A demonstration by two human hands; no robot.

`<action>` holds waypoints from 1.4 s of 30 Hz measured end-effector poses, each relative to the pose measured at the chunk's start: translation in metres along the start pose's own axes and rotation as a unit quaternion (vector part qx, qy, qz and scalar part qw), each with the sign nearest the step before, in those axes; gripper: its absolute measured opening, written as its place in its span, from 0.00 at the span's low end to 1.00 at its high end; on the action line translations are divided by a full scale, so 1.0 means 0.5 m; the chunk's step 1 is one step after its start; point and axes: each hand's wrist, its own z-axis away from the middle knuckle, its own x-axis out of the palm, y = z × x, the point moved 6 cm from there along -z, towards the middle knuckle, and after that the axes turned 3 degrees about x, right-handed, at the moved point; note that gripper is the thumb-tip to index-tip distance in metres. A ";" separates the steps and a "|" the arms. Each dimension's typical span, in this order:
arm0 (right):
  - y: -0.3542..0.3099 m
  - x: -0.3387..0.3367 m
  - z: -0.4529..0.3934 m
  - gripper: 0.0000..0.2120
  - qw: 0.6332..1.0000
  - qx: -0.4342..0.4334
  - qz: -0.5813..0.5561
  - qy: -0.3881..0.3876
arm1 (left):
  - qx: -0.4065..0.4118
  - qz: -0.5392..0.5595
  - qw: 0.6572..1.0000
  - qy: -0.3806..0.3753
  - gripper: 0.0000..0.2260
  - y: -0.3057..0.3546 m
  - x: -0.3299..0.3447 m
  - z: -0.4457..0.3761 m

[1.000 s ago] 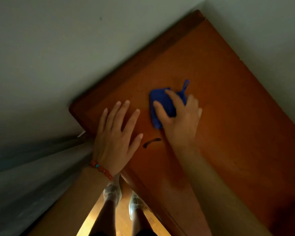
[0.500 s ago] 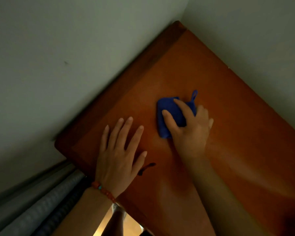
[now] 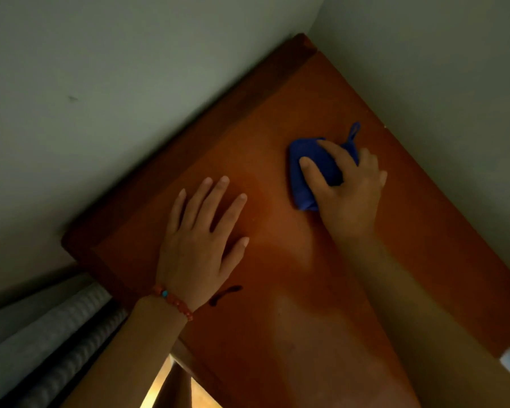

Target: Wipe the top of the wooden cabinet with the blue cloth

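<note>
The wooden cabinet top (image 3: 277, 119) is a reddish-brown panel set into a corner between two walls. A folded blue cloth (image 3: 309, 154) with a small hanging loop lies on it toward the far right. My right hand (image 3: 348, 189) covers the cloth, thumb and fingers curled round it and pressing it onto the wood. My left hand (image 3: 200, 240) lies flat on the top nearer the left front corner, fingers spread and straight, with a red bead bracelet at the wrist.
Pale walls (image 3: 130, 83) meet the cabinet on its left and far right sides. A small dark mark (image 3: 226, 294) sits on the wood by my left wrist. Grey curtain folds (image 3: 56, 334) hang at the lower left. Lit floor (image 3: 159, 390) shows below the front edge.
My right hand has slid the blue cloth farther across the top toward the right wall. The left hand stays flat on the wood. My view has tilted up, hiding my feet.
</note>
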 end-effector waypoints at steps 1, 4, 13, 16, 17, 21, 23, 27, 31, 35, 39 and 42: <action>0.001 -0.003 -0.023 0.21 1.000 -0.006 0.000 0.005 | -0.003 -0.004 1.000 -0.001 0.24 0.002 -0.001 -0.001; 0.008 -0.002 -0.128 0.23 0.998 0.020 -0.038 0.047 | -0.020 -0.014 1.000 -0.004 0.23 0.007 -0.001 0.003; -0.067 0.038 -0.078 0.22 0.993 -0.112 -0.006 -0.025 | -0.128 0.005 0.991 0.027 0.24 0.021 -0.003 0.050; -0.071 0.043 -0.135 0.23 0.992 -0.125 0.003 -0.028 | -0.160 0.010 0.987 0.031 0.24 0.020 -0.004 0.078; -0.062 0.039 -0.170 0.25 0.995 -0.095 -0.011 -0.003 | -0.163 0.009 0.986 0.031 0.24 0.018 -0.004 0.085; -0.069 0.041 -0.205 0.26 0.997 -0.022 -0.052 0.052 | -0.153 0.009 0.988 0.030 0.24 0.010 -0.001 0.094; -0.091 0.059 -0.159 0.23 0.996 -0.091 -0.020 -0.002 | -0.151 0.009 0.988 0.030 0.24 0.010 0.001 0.094; -0.097 0.062 -0.163 0.24 0.987 -0.151 0.019 -0.047 | -0.149 0.008 0.988 0.035 0.24 0.012 0.000 0.095; -0.088 0.052 -0.218 0.27 0.997 -0.013 -0.061 0.041 | -0.145 0.014 0.988 0.043 0.23 0.010 -0.001 0.094; -0.134 0.089 -0.112 0.24 0.993 -0.114 -0.011 -0.028 | -0.146 0.017 0.988 0.055 0.24 0.011 0.000 0.097; -0.135 0.087 -0.126 0.24 0.984 -0.167 0.034 -0.053 | -0.145 0.014 0.988 0.055 0.23 0.011 -0.001 0.096; -0.123 0.076 -0.164 0.24 0.997 -0.072 -0.021 -0.005 | -0.139 0.013 0.989 0.052 0.23 0.006 -0.001 0.097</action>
